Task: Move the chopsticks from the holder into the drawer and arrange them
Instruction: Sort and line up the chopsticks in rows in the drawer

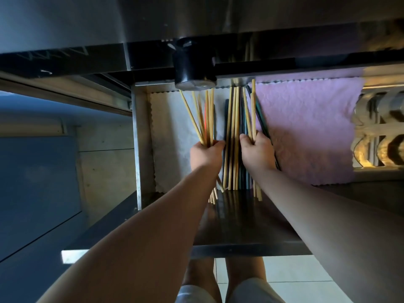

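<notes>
An open metal drawer point(138, 136) lies below me. My left hand point(205, 155) grips a fanned bundle of wooden chopsticks point(200, 115), one of them red. My right hand point(256, 150) grips a second bunch of wooden and dark chopsticks point(253, 112). Between my hands a row of wooden and dark chopsticks point(232, 136) lies lengthwise in the drawer. A black round holder point(193, 66) stands on the counter edge above the drawer's back.
A pink cloth point(310, 132) lines the drawer's right half and a pale cloth point(168, 132) its left. The dark front panel point(247, 228) of the drawer is near my legs. A lower drawer or cabinet face point(37, 182) is at left.
</notes>
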`<state>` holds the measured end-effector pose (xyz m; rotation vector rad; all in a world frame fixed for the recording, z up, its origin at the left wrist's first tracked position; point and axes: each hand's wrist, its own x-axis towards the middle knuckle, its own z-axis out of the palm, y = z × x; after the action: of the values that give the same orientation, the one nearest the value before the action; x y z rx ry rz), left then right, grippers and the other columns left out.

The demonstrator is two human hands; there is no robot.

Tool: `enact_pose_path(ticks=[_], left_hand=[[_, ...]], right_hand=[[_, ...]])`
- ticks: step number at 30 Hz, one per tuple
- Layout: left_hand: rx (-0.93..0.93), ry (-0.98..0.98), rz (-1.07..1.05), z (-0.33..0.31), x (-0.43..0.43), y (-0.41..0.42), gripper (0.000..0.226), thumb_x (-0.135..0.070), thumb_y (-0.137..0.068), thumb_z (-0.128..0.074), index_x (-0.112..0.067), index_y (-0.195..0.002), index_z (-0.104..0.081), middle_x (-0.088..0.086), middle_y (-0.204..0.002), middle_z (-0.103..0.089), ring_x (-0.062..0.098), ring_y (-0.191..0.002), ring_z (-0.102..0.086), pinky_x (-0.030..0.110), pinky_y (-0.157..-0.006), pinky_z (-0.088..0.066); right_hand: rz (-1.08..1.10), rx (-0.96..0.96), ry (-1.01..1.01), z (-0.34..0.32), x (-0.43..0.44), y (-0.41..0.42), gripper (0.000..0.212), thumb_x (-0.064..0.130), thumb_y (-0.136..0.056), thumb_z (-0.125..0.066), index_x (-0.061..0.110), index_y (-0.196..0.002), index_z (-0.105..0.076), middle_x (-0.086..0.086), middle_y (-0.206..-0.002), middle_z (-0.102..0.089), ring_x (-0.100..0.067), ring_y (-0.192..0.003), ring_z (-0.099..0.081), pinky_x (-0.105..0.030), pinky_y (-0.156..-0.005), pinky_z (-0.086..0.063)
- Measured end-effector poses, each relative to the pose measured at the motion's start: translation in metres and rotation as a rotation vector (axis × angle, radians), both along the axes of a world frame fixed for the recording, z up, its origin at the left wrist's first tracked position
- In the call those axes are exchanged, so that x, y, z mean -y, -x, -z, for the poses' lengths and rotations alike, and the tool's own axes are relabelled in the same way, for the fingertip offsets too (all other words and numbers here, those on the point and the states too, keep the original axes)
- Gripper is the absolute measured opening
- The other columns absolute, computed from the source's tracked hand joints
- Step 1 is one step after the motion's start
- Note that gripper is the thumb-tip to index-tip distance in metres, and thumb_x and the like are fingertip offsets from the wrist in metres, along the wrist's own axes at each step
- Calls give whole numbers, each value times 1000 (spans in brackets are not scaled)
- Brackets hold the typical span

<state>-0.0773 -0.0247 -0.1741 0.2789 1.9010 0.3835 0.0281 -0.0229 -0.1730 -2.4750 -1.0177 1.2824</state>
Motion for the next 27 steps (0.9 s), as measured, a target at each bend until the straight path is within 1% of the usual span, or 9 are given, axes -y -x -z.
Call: enact_pose_path(ticks=[2, 3, 5, 7, 10, 13, 18, 24, 27], left_hand=[[-12, 25, 16, 3, -1, -11, 12, -24, -83, -74, -20, -75, -67, -3, -64, -62, 18, -60, -60, 24, -60, -48], [-23, 35, 16, 4, -2, -16, 6, -24, -83, -74, -19, -82, -71, -2, -69, -66, 18, -64, -62, 24, -61, -49], [-41, 50, 1, 9, -3, -23, 10, -23, -83, -75, -19, -92, -74, 1, -82, -71, 20, -73, -67, 27, -69, -54], [-88, 53, -15, 13, -3, -29, 9, -22, -83, -74, -19, -92, -74, 1, -85, -72, 22, -79, -69, 32, -76, -58], [-161, 49, 5, 15, -2, -37, 14, -25, -84, -70, -16, -96, -72, 3, -84, -71, 26, -79, -69, 38, -76, -59], [-220, 29, 13, 15, -1, -44, 14, -22, -81, -67, -14, -92, -72, 5, -82, -71, 27, -78, -69, 37, -74, -59], [-208, 32, 57, 15, 2, -50, 16, -26, -81, -70, -15, -93, -72, 2, -83, -70, 23, -72, -66, 26, -59, -48], [-175, 34, 82, 21, 2, -46, 17, -27, -82, -74, -14, -93, -72, 1, -80, -69, 21, -72, -67, 26, -61, -51], [-166, 28, 41, 21, 4, -41, 17, -27, -85, -70, -12, -92, -71, 5, -84, -72, 27, -80, -70, 33, -73, -57]], right_hand=[[74, -21, -19, 2, 1, -5, 36, 33, -97, -51, 3, -114, -61, -16, -110, -65, -29, -99, -62, -24, -78, -40], [113, -39, -24, 3, 1, -7, 36, 33, -97, -51, 4, -114, -62, -15, -108, -66, -27, -96, -63, -24, -75, -39], [168, -73, -32, 5, 2, -9, 36, 34, -96, -53, 5, -115, -62, -14, -105, -66, -27, -93, -64, -25, -73, -41], [159, -77, -33, 4, 3, -11, 35, 33, -96, -53, 3, -109, -63, -11, -94, -63, -25, -84, -61, -24, -70, -39], [114, -54, -33, 2, 5, -14, 27, 30, -96, -53, 5, -96, -63, -6, -85, -58, -21, -75, -54, -23, -67, -35], [97, -43, -34, 2, 5, -15, 28, 30, -95, -53, 4, -98, -64, -7, -87, -58, -21, -77, -52, -23, -69, -36], [108, -54, -20, 4, 4, -17, 28, 30, -94, -54, 4, -98, -64, -9, -91, -62, -26, -84, -57, -28, -75, -44], [125, -79, -20, 5, 6, -20, 25, 28, -94, -55, 5, -96, -64, -5, -86, -59, -21, -75, -54, -22, -65, -36], [110, -59, -14, 8, 6, -21, 23, 27, -91, -60, 5, -93, -66, -4, -84, -58, -22, -74, -56, -20, -60, -34]])
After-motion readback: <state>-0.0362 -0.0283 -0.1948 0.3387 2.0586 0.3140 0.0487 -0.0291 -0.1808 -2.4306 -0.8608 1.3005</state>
